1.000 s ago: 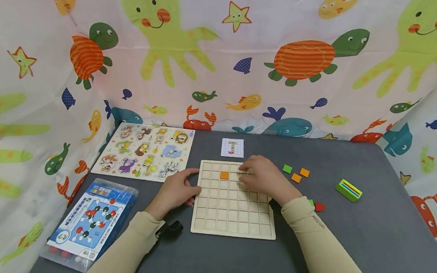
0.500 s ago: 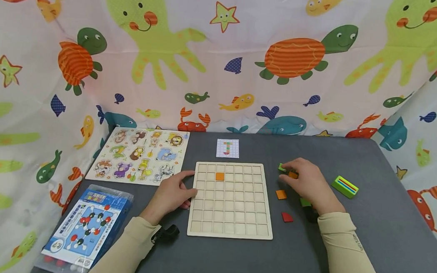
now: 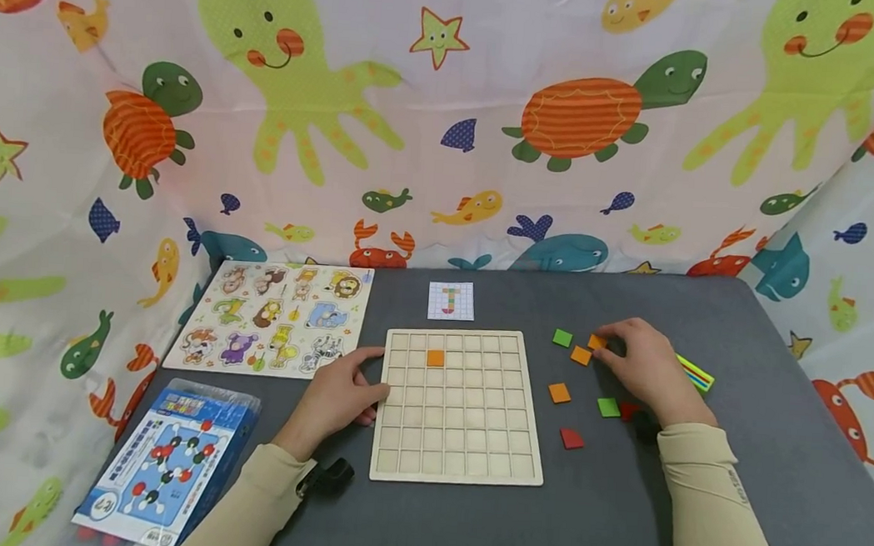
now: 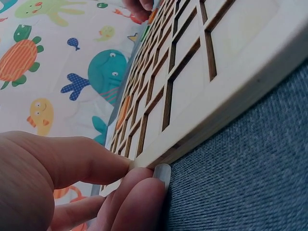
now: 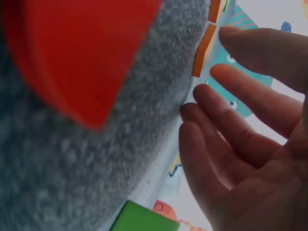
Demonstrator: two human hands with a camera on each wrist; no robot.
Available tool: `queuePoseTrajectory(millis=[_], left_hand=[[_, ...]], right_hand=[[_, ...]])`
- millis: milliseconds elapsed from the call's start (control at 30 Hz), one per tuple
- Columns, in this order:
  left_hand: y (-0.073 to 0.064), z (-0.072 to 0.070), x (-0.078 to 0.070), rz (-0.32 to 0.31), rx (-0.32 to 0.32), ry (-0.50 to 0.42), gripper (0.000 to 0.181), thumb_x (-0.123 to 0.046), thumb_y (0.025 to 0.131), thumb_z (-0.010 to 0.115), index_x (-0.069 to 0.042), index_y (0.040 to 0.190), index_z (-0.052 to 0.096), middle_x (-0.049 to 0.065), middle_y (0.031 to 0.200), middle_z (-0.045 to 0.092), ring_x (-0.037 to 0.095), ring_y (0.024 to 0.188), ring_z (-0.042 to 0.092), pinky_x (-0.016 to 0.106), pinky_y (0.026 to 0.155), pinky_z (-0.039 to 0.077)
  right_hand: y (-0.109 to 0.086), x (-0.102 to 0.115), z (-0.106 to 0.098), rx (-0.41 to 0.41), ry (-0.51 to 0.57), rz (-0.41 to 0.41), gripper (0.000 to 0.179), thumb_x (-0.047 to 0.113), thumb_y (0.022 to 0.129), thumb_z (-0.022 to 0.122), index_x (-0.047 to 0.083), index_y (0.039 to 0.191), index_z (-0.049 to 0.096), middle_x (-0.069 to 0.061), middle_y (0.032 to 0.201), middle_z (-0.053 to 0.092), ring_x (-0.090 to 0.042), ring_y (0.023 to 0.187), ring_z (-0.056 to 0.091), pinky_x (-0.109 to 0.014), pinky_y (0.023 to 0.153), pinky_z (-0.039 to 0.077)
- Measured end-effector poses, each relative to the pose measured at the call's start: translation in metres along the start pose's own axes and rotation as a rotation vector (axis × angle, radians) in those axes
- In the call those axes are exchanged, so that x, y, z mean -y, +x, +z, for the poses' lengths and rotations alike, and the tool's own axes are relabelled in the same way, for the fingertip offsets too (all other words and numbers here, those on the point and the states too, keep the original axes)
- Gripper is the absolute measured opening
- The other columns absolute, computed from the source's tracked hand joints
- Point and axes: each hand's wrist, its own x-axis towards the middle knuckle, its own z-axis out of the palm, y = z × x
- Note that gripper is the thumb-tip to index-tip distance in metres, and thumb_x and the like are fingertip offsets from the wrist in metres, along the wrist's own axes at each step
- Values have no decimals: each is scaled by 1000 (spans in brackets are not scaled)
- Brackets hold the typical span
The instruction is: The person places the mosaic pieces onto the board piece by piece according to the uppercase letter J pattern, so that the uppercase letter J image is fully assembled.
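A wooden grid board [image 3: 466,408] lies mid-table with one orange tile [image 3: 435,358] in an upper cell. My left hand [image 3: 335,392] pinches the board's left edge; the left wrist view shows the fingertips [image 4: 120,163] closed about the wooden rim. To the right of the board, my right hand [image 3: 642,361] hovers with parted, bent fingers beside an orange square tile [image 3: 596,341]. In the right wrist view, thumb and index finger are close to an orange tile [image 5: 205,50], not closed around it. Whether they touch it I cannot tell.
Green tile [image 3: 562,337], orange tiles [image 3: 559,393] and red pieces [image 3: 571,438] lie right of the board. A striped stack [image 3: 694,374] is partly behind the right hand. Pattern card [image 3: 450,300], animal puzzle [image 3: 269,321] and molecule kit box [image 3: 170,465] surround the board.
The right hand has moved from over the board to the loose tiles, then a little farther right. The left hand stays at the board's edge. The head view has shifted slightly.
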Motion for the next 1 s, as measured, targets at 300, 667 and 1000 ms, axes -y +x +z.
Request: queuePoseTrajectory(millis=[300, 667, 1000], left_hand=[[-2, 1, 2, 12, 1, -16, 64, -25, 95, 81, -27, 155, 58, 7, 78, 71, 20, 58, 73, 35, 57, 62], [-2, -1, 1, 16, -3, -14, 64, -24, 95, 81, -24, 155, 59, 7, 77, 70, 18, 57, 72, 34, 57, 62], [2, -1, 4, 10, -15, 6, 64, -25, 94, 82, -25, 154, 59, 7, 76, 70, 19, 57, 73, 34, 57, 62]], right_hand=[[4, -1, 7, -5, -26, 39, 39, 15, 101, 75, -7, 133, 71, -33, 134, 59, -53, 124, 56, -71, 111, 44], [5, 5, 6, 6, -30, 55, 32, 11, 101, 73, -7, 128, 73, -33, 133, 58, -52, 123, 56, -70, 112, 44], [1, 14, 1, 19, -35, 30, 32, 15, 102, 74, -4, 129, 74, -31, 131, 64, -50, 122, 58, -70, 110, 46]])
